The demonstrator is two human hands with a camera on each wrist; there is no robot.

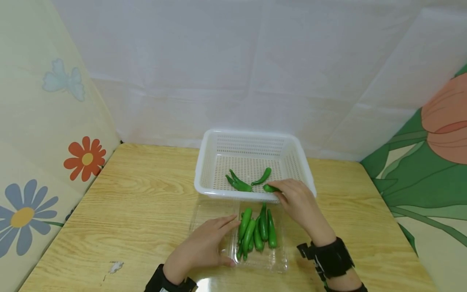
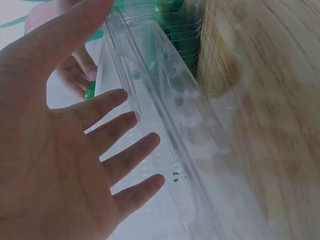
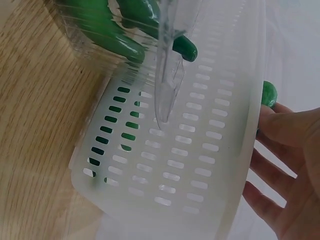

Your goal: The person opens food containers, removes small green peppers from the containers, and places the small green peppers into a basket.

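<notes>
My right hand [image 1: 297,198] pinches a green chili pepper [image 1: 270,188] at the near rim of a white perforated basket [image 1: 255,196]. Several other green peppers lie inside the basket. In front of it stands a clear plastic box [image 1: 271,263], its right half holding several green peppers [image 1: 263,227] side by side. The left hand [image 1: 204,245] rests over the box's left half, thumb and fingertips touching the middle edge. From the left wrist view, those fingers [image 2: 137,150] look extended and spread along the clear rim. The right wrist view shows only one end of the held pepper [image 3: 269,94].
All of this stands on a wood-grain table [image 1: 146,194], with a pale worn patch [image 1: 116,267] near its left front. A white sheet [image 1: 219,69] hangs behind the basket. Flower-patterned cloths [image 1: 29,121] flank both sides.
</notes>
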